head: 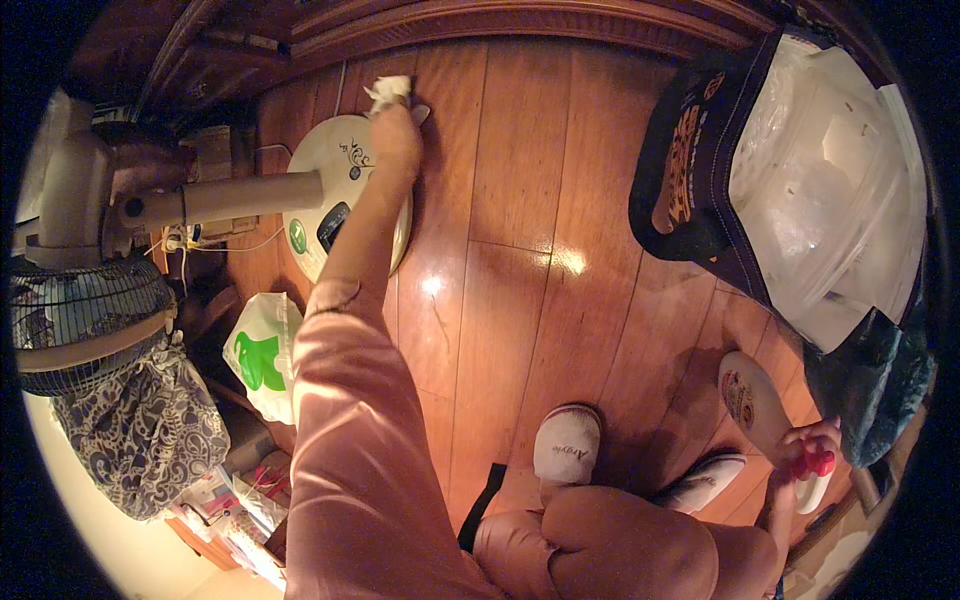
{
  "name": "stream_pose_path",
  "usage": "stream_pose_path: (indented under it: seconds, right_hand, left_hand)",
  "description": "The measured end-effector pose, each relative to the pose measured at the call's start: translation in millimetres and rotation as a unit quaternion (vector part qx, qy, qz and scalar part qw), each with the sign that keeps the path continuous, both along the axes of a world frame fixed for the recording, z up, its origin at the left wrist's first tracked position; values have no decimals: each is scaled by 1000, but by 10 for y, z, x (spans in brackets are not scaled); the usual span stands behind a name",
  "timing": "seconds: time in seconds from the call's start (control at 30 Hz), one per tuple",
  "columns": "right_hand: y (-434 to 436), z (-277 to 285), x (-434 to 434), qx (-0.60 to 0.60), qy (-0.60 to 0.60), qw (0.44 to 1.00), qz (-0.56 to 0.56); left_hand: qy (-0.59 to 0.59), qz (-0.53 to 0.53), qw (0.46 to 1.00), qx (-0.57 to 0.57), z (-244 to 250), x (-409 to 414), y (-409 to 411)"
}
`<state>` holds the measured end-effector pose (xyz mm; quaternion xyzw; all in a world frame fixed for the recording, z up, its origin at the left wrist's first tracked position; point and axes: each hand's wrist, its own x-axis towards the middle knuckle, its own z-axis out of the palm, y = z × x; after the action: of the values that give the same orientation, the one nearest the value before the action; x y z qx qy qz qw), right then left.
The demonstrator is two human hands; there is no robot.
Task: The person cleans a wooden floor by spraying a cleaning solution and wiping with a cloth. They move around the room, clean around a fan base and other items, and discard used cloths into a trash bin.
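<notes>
My left hand (pixel 397 139) is closed on a crumpled white cloth or tissue (pixel 390 92) at the far rim of the round, light-coloured base (pixel 304 154) of a standing fan. Its forearm passes over the base, which bears a dark control panel (pixel 334 225) and a flower pattern. At the lower right, my right hand (pixel 814 439) grips a white spray bottle (pixel 750 401) with a red trigger head (pixel 814 461). The bottle is tilted above the floor near my slippers.
The fan's pole (pixel 255 196) and caged head (pixel 90 326) extend left. Beside my left arm is a white plastic bag (pixel 262 352) with a green print. A large bag (pixel 825 187) with clear plastic inside stands right. My slippers (pixel 568 442) rest on the wooden floor (pixel 510 315); dark wooden furniture (pixel 480 22) lines the back.
</notes>
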<state>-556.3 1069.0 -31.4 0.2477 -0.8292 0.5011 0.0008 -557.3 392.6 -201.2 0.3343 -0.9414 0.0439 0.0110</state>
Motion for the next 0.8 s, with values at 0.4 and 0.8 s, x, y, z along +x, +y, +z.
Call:
stream_pose_path:
  seconds: [0.4,0.8]
  right_hand:
    - [107,-117,-5,-12,-3,1000,-18]
    - [47,-152,-45,-20,18,999,-20]
  left_hand:
    - [-13,-174,942,288,325,1812,2927]
    - [322,-36,944,57,346,73,107]
